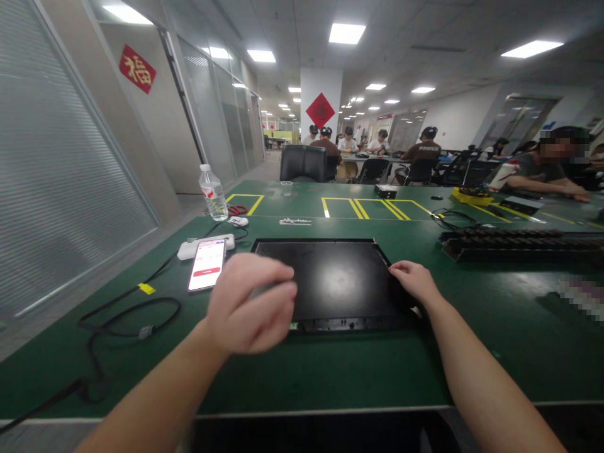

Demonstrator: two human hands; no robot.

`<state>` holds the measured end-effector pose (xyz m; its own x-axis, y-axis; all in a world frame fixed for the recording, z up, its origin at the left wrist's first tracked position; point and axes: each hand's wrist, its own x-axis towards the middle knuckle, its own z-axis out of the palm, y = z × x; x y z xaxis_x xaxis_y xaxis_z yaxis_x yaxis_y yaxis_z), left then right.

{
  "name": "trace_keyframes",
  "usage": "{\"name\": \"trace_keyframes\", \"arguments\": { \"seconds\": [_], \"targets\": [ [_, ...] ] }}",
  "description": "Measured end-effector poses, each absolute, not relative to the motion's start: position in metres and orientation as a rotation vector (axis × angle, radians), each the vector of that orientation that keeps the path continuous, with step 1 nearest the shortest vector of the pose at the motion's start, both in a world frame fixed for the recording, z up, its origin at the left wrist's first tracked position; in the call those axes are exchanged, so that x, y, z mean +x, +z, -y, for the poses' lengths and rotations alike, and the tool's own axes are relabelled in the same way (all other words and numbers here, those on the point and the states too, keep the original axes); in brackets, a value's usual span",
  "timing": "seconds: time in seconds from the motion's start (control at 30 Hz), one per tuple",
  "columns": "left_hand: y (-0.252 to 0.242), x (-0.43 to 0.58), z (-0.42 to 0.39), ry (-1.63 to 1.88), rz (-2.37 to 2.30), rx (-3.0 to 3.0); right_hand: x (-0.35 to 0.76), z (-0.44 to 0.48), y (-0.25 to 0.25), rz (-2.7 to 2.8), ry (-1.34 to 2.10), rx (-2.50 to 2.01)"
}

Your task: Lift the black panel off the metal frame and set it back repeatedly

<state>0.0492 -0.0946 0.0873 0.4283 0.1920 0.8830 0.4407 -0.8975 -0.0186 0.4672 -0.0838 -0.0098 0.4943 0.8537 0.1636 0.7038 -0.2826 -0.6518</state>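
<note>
A flat black display panel [337, 277] lies face up on the green table, its dark screen reflecting a ceiling light. Along its near side runs a strip [349, 324] with small fittings. My left hand [252, 302] is closed, slightly blurred, above the panel's left part and hides that edge. Whether anything sits inside its curled fingers, I cannot make out. At the panel's right edge, my right hand [415, 280] pinches the black frame between thumb and fingers.
Left of the panel are a phone [206, 265], a white power strip [187, 250], a water bottle [214, 195] and a looped black cable [132, 302]. Long black racks [514, 244] stand right. A small white part [295, 221] lies beyond the panel. A person [557, 160] sits far right.
</note>
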Motion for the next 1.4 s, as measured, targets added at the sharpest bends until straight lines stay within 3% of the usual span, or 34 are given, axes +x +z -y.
{"name": "trace_keyframes", "arguments": {
  "seconds": [0.1, 0.3, 0.4, 0.5, 1.4],
  "targets": [
    [0.076, 0.048, 0.056, -1.213, 0.840, -2.508, 0.467, 0.083, -0.010, 1.282, 0.280, -2.054],
    [0.049, 0.010, 0.010, -0.541, 1.966, -2.478, 0.466, 0.084, -0.007, 1.272, 0.270, -2.009],
    [0.045, -0.004, 0.008, -0.052, 2.240, -2.382, 0.465, 0.084, -0.007, 1.245, 0.278, -1.998],
    [0.042, -0.007, 0.010, 0.201, 2.280, -2.427, 0.467, 0.084, -0.008, 1.218, 0.295, -1.988],
    [0.028, 0.003, 0.012, 0.012, 2.250, -2.381, 0.484, 0.076, -0.030, 1.322, 0.231, -2.265]
  ]
}}
